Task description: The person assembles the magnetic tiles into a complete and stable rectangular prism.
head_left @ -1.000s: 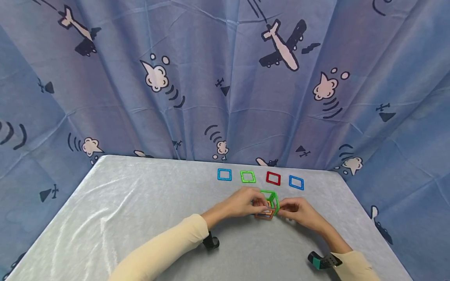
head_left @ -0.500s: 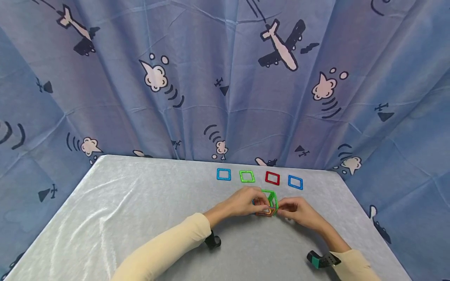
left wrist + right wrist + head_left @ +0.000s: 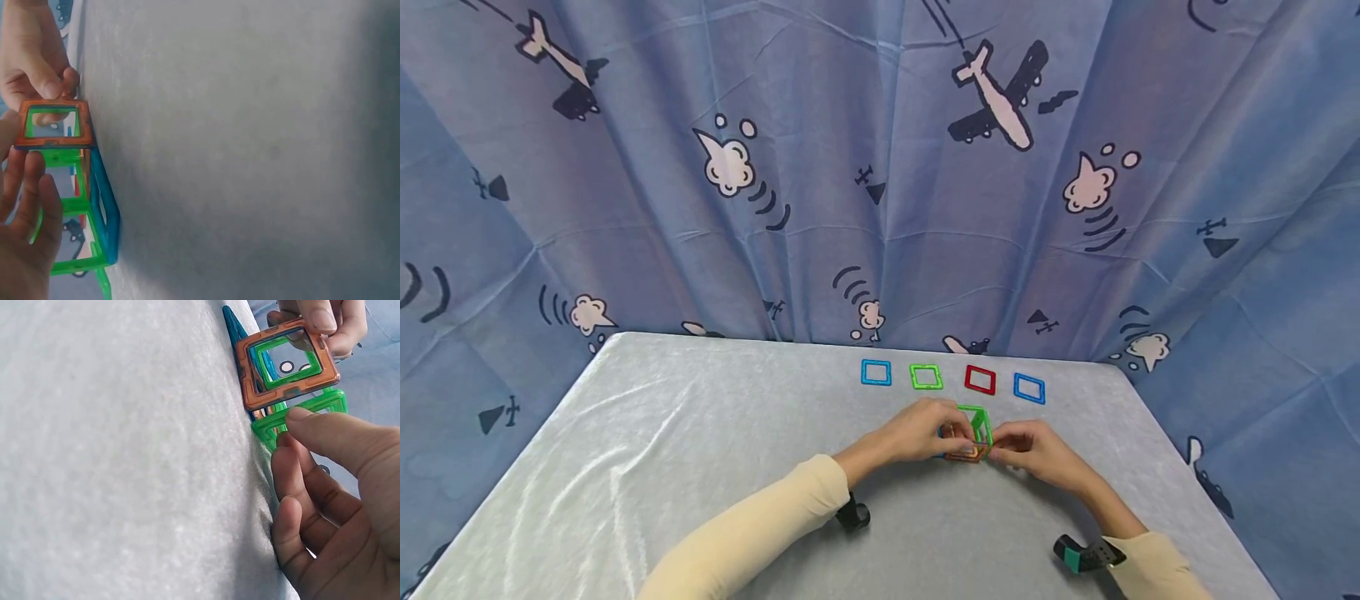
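An open box of frame-like magnetic tiles stands on the table between the two hands. My left hand (image 3: 928,429) reaches over it from the left and pinches an orange magnetic tile (image 3: 275,399) at its near side. From the right, my right hand (image 3: 1037,450) grips a green magnetic tile (image 3: 325,400) on the box's right side between thumb and fingers. A blue tile (image 3: 112,219) forms the edge along the table in the left wrist view, with more green tile frames (image 3: 69,267) joined to it. My left fingers hide part of the box in the head view.
Behind the box lies a row of loose square tiles: light blue (image 3: 864,372), green (image 3: 914,377), red (image 3: 968,379) and darker blue (image 3: 1017,385). A whitish cloth covers the table (image 3: 737,400). A blue patterned curtain (image 3: 820,167) hangs right behind its far edge.
The orange tile at the near side has shifted slightly up and closer against the green frame. Both hands stay in almost the same place, and the loose tiles lie as before.
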The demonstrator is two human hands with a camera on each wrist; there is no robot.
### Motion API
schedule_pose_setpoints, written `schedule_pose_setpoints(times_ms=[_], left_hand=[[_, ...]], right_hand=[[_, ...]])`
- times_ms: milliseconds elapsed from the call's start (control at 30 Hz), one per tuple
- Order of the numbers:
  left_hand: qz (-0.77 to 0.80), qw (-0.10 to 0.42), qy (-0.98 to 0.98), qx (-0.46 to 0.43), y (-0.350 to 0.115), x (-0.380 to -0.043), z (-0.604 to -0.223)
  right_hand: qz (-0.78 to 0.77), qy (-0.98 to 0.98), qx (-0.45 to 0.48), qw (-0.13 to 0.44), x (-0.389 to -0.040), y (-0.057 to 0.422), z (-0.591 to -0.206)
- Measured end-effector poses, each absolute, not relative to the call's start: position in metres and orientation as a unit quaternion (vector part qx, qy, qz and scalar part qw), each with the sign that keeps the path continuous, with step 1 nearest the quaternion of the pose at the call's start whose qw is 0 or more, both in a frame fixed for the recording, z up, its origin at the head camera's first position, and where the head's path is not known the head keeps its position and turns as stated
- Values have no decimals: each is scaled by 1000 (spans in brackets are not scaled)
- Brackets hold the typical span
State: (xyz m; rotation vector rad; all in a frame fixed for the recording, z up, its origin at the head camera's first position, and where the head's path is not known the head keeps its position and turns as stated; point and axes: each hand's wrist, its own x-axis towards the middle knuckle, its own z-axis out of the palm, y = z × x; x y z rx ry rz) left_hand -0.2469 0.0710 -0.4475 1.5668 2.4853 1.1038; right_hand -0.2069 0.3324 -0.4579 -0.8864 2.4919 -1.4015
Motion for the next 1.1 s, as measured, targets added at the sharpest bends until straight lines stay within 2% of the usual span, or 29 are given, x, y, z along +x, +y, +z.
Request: schedule_pose_setpoints(times_ms=[400, 1100], left_hand=[[359, 40, 793, 491, 64, -247, -449], [363, 29, 801, 475, 65, -245, -449]], right_hand=[[-468, 832, -287, 76, -206, 332, -458], [-473, 833, -275, 85, -208, 333, -460]])
